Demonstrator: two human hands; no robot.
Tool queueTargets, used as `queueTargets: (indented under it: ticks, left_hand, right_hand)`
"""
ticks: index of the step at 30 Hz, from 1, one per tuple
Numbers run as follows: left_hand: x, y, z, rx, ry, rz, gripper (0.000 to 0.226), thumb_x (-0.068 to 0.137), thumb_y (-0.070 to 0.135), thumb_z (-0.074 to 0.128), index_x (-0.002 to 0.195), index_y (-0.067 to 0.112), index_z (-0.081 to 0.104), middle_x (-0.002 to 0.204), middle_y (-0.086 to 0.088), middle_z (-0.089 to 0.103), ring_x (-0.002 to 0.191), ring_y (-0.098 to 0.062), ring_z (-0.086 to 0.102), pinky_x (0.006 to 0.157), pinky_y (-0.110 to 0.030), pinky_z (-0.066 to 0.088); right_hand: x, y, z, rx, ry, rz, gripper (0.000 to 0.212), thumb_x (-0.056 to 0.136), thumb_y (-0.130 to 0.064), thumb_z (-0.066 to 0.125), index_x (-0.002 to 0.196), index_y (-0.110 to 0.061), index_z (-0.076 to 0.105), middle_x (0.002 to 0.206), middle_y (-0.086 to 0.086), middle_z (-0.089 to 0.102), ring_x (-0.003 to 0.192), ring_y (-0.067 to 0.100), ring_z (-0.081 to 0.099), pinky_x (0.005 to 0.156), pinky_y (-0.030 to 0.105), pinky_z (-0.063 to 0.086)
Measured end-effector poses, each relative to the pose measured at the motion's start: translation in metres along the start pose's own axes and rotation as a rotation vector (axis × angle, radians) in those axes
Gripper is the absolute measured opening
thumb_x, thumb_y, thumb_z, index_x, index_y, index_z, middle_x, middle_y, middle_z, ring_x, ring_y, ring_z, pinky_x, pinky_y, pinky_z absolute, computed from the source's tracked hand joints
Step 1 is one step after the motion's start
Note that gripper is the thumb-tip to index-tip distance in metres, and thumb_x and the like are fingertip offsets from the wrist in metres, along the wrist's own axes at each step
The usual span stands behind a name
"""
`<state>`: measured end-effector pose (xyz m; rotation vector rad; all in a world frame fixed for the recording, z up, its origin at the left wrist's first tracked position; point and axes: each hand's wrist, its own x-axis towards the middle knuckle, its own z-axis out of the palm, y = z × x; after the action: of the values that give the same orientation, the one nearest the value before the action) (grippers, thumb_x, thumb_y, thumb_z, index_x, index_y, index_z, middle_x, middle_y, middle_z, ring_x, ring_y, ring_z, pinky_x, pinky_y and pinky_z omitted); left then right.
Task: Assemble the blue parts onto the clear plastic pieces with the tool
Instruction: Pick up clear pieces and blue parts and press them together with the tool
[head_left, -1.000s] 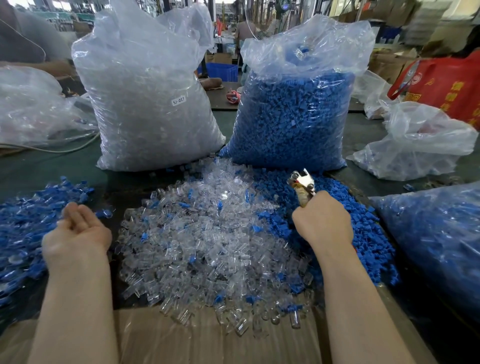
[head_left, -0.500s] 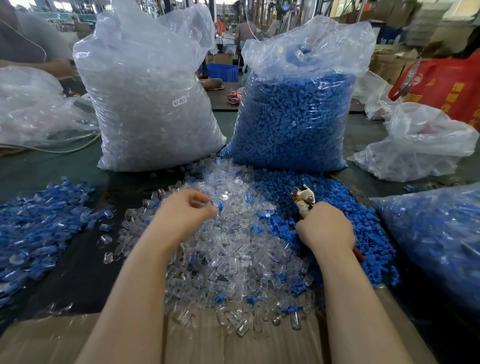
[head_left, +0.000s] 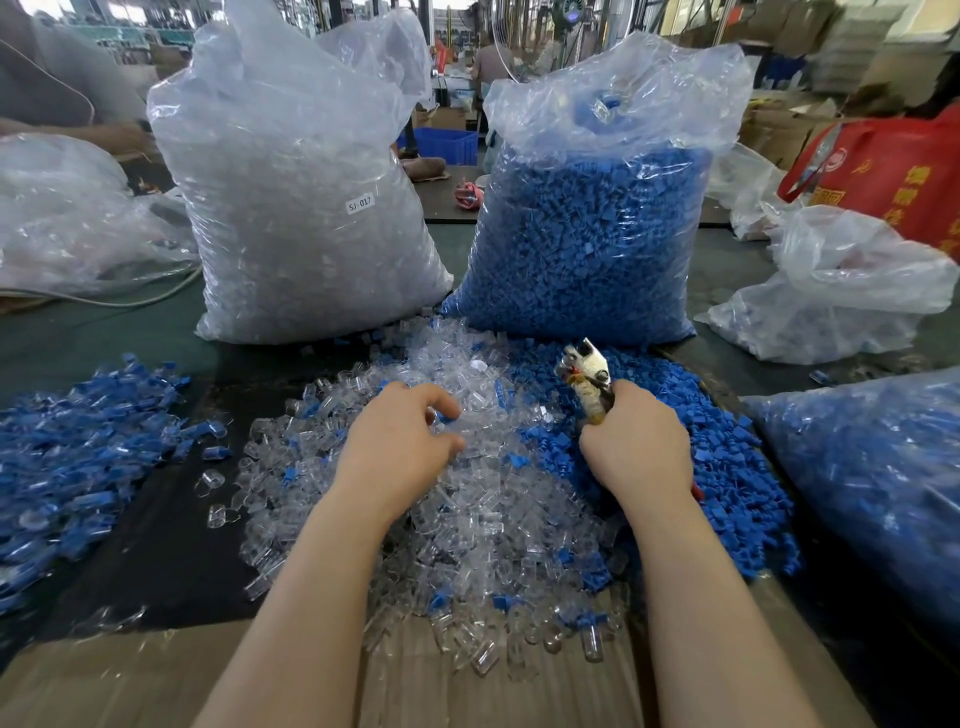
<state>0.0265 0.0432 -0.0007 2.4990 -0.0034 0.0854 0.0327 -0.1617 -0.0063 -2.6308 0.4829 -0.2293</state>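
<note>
Fingers of the left hand (head_left: 402, 441) are curled into the clear plastic pieces (head_left: 457, 525); one should be pinched singly while the tool (head_left: 589, 376) is gripped by the right hand (head_left: 636, 449).

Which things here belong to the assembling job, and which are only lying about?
For the job: pile of clear pieces; pile of blue parts; tool in the right hand; left hand reaching into the clear pieces.

Lying about: red bag; blue crate; crumpled plastic bag.
</note>
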Motion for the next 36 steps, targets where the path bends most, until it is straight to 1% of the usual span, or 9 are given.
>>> queueTargets:
  ticks: [2,6,8,13,17,21,26,31,36]
  left_hand:
    - [0.001,0.000,0.002,-0.010,0.020,0.014,0.016,0.082,0.032,0.078,0.086,0.036,0.063,0.097,0.008,0.052,0.078,-0.001,0.051,0.070,-0.025,0.037]
    - [0.001,0.000,0.005,0.010,0.037,0.038,0.011,0.085,0.029,0.075,0.093,0.033,0.069,0.084,0.016,0.054,0.072,0.003,0.051,0.059,-0.018,0.037]
    - [0.002,-0.001,0.006,-0.003,0.035,0.025,0.011,0.086,0.027,0.074,0.096,0.032,0.070,0.080,0.017,0.057,0.070,0.003,0.054,0.060,-0.020,0.040]
    - [0.002,0.000,0.008,0.019,0.061,0.053,0.009,0.087,0.027,0.072,0.096,0.029,0.072,0.082,0.016,0.058,0.071,0.006,0.051,0.065,-0.021,0.041]
    - [0.000,0.002,0.007,-0.082,0.112,0.051,0.007,0.087,0.022,0.073,0.087,0.029,0.072,0.078,0.016,0.065,0.066,0.003,0.057,0.057,-0.014,0.040]
    - [0.000,0.004,0.005,-0.153,0.156,0.045,0.010,0.086,0.024,0.071,0.080,0.032,0.070,0.062,0.012,0.061,0.053,-0.001,0.055,0.048,-0.009,0.035]
    - [-0.004,0.008,0.006,-0.171,0.200,0.098,0.015,0.086,0.021,0.068,0.079,0.035,0.068,0.060,0.013,0.061,0.054,-0.006,0.058,0.049,-0.009,0.036]
    - [-0.006,0.011,0.006,-0.237,0.269,0.139,0.017,0.086,0.020,0.069,0.076,0.034,0.069,0.054,0.013,0.060,0.061,-0.003,0.060,0.048,-0.008,0.041]
    - [-0.005,0.013,0.005,-0.448,0.238,0.075,0.014,0.087,0.020,0.069,0.079,0.031,0.071,0.061,0.010,0.070,0.058,-0.008,0.068,0.063,-0.024,0.056]
  right_hand:
    - [0.001,0.000,0.001,0.040,0.032,-0.022,0.013,0.086,-0.023,0.061,0.087,-0.018,0.049,0.079,0.003,0.054,0.073,0.028,0.050,0.061,0.033,0.036]
    - [0.002,0.000,0.001,0.133,0.079,-0.090,0.010,0.087,-0.024,0.061,0.085,-0.022,0.051,0.079,-0.001,0.056,0.067,0.019,0.048,0.057,0.032,0.035]
    - [0.002,-0.001,0.001,0.200,0.073,-0.096,0.011,0.086,-0.023,0.061,0.083,-0.026,0.051,0.074,-0.007,0.055,0.065,0.013,0.048,0.054,0.030,0.033]
    - [0.000,-0.003,0.001,0.333,0.094,-0.122,0.005,0.086,-0.026,0.059,0.082,-0.025,0.057,0.074,-0.009,0.060,0.068,0.014,0.054,0.056,0.031,0.036]
    - [0.000,-0.004,0.000,0.411,0.087,-0.129,0.004,0.087,-0.028,0.062,0.083,-0.026,0.061,0.075,-0.010,0.062,0.071,0.013,0.057,0.062,0.032,0.042]
    - [-0.001,-0.005,0.000,0.485,0.088,-0.151,0.007,0.088,-0.029,0.063,0.082,-0.027,0.060,0.073,-0.009,0.062,0.067,0.011,0.056,0.060,0.031,0.040]
    - [-0.001,-0.006,-0.001,0.556,0.065,-0.166,0.009,0.089,-0.029,0.064,0.082,-0.025,0.061,0.071,-0.008,0.061,0.061,0.009,0.051,0.056,0.027,0.036]
    - [-0.001,-0.007,-0.001,0.580,0.032,-0.185,0.010,0.091,-0.030,0.064,0.087,-0.021,0.062,0.071,-0.005,0.058,0.060,0.011,0.047,0.056,0.027,0.034]
    - [-0.003,-0.008,-0.004,0.625,0.020,-0.254,0.007,0.091,-0.027,0.065,0.085,-0.023,0.062,0.069,-0.010,0.058,0.059,0.004,0.050,0.057,0.023,0.037]
